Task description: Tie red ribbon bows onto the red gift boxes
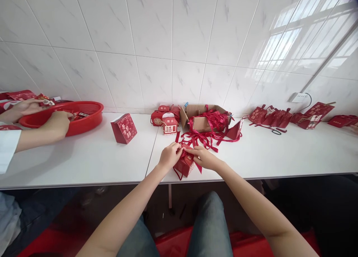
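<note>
We have our left fingers (177,146) clamped on the ribbon (199,168) atop the red box (185,168), near the front edge of the desk (120,169); whether our right fingers (191,151) grip too, we cannot tell. A slack pinch could loosen the ribbon; a hard tug could tip the box.

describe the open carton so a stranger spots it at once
On the long white table, look near the tiled wall. Beyond the person's right hand sits an open carton heaped with red ribbon. Its brown cardboard sets it apart from the red boxes nearby.
</note>
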The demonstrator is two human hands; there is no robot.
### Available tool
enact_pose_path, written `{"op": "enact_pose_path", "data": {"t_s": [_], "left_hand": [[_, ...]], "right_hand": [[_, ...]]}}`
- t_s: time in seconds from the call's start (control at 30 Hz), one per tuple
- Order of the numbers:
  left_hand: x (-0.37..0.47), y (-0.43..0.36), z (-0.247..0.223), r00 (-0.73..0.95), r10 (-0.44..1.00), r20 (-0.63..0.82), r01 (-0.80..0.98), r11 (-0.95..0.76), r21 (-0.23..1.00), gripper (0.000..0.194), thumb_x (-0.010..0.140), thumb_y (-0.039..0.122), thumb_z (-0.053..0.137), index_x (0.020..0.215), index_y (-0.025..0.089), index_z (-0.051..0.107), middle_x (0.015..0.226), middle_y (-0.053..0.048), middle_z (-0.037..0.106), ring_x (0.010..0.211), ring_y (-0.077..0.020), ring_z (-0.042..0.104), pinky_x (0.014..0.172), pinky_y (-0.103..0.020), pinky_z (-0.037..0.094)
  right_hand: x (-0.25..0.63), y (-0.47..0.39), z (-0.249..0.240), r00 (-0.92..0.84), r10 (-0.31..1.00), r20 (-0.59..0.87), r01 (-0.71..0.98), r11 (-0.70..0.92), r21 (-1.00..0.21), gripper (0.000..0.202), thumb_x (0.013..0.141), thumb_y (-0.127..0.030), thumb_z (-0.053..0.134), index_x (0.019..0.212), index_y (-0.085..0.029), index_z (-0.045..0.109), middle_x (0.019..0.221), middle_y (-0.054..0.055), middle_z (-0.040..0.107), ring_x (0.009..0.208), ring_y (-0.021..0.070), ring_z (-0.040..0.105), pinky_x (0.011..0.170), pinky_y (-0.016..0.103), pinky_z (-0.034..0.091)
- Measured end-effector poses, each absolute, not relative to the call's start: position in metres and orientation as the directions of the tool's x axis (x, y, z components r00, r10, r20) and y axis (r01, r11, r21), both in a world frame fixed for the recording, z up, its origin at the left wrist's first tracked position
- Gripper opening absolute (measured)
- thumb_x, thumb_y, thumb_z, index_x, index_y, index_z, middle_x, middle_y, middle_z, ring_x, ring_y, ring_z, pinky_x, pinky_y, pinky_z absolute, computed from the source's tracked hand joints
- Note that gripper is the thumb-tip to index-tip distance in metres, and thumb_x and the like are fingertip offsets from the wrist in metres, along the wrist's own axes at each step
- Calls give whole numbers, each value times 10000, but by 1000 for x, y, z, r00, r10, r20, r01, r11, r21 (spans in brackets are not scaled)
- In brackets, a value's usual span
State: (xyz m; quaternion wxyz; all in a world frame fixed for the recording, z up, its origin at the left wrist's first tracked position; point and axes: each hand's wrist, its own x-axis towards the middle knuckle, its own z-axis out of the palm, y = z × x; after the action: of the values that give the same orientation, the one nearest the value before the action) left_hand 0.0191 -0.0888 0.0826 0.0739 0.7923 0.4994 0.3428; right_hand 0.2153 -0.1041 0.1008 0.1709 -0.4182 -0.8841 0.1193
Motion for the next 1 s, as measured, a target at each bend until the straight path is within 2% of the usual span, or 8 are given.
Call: {"op": "enact_pose_path", "data": {"t_s": [0.27,0.47,0.6,0.67,0.77,0.87,0.93,1.0], "left_hand": [[19,-84,84,270,842,467,727,-496,475,170,838,220,502,679,191,558,764,-32,620,722,-171,582,668,-279,429],[19,-81,83,239,847,474,696,-490,525,186,820,227,502,640,194,534,735,-24,603,700,-159,568,668,-275,432],[15,-79,80,208,856,473,632,-487,602,134,820,250,506,699,198,527,757,-21,615,724,-159,588,688,-276,462],[13,-77,79,202,864,462,592,-483,645,64,818,259,516,814,200,541,808,-20,636,758,-158,613,698,-270,483],[14,-76,84,228,861,455,537,-501,679,181,817,267,533,987,205,544,948,-35,655,883,-162,629,784,-277,493],[20,-75,94,365,822,436,540,-569,620,197,820,344,557,955,212,613,966,-53,661,947,-202,602,856,-329,465],[26,-73,99,484,780,398,559,-625,545,189,812,372,566,875,214,649,894,-56,663,903,-221,594,812,-339,462],[30,-71,102,549,750,368,564,-658,499,155,815,330,550,806,214,653,823,-49,654,827,-212,591,730,-316,460]], "right_hand": [[214,-105,98,-672,711,209,640,699,-318,492,851,-65,385,1266,-235,588,1019,119,624,877,210,544,785,340,452],[215,-108,99,-693,685,225,607,723,-329,500,829,-39,394,1204,-268,632,1041,97,619,906,204,537,800,334,445],[216,-107,96,-496,796,347,668,605,-434,484,813,-68,448,1225,-261,612,866,61,613,775,171,544,704,288,451],[216,-104,93,-349,837,420,653,539,-531,420,817,-101,461,1177,-231,633,893,60,638,775,167,562,697,282,458],[213,-97,92,-233,850,473,604,508,-614,330,814,-155,482,1097,-181,648,969,74,664,816,175,589,704,288,468],[208,-90,94,-209,847,490,592,508,-626,307,798,-174,498,1068,-179,646,913,62,671,808,176,596,703,291,465],[204,-89,96,-201,846,494,587,508,-631,301,790,-171,501,1055,-193,642,883,46,670,800,169,597,708,288,460],[202,-90,98,-195,843,501,586,509,-630,293,789,-177,506,1056,-201,624,886,39,665,806,165,594,707,281,455]]}}
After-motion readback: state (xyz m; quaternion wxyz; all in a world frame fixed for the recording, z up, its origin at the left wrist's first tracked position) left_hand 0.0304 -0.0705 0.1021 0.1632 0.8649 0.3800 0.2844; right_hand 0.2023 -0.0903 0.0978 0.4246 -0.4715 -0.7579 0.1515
